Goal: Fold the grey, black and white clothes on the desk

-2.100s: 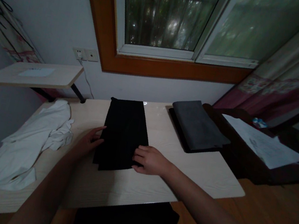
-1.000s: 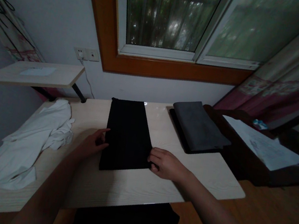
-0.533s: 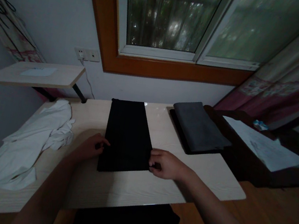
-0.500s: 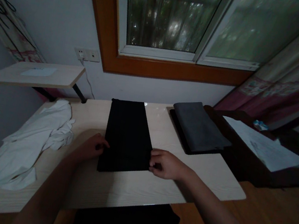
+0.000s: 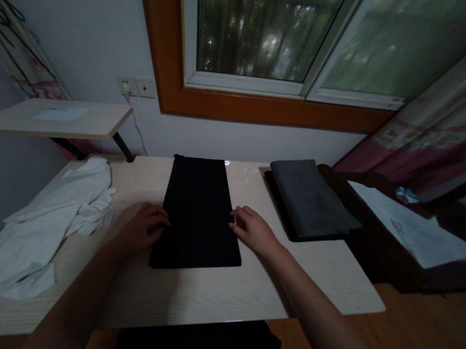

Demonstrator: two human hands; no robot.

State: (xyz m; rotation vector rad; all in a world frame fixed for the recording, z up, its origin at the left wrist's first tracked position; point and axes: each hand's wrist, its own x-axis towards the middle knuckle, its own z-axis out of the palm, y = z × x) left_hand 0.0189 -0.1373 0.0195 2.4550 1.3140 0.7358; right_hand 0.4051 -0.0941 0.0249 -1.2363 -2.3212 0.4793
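My black cloth (image 5: pixel 198 210) is lying flat across the middle of the table (image 5: pixel 196 295), probably so both long edges are staying within reach. My left hand (image 5: pixel 145 228) is resting curled on the edge facing the table's left end; I cannot tell whether its fingers are gripping. My right hand (image 5: pixel 253 231), thumb and fingertips apart, is resting at the opposite edge, seemingly steadying it. White cloth (image 5: pixel 48 222) is lying crumpled at the table's left end, gray cloth (image 5: pixel 309 195) folded at its far right, presumably out of my way.

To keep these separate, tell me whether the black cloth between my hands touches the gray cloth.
Apart: the head view shows a strip of pale tabletop between the black cloth and the gray cloth.
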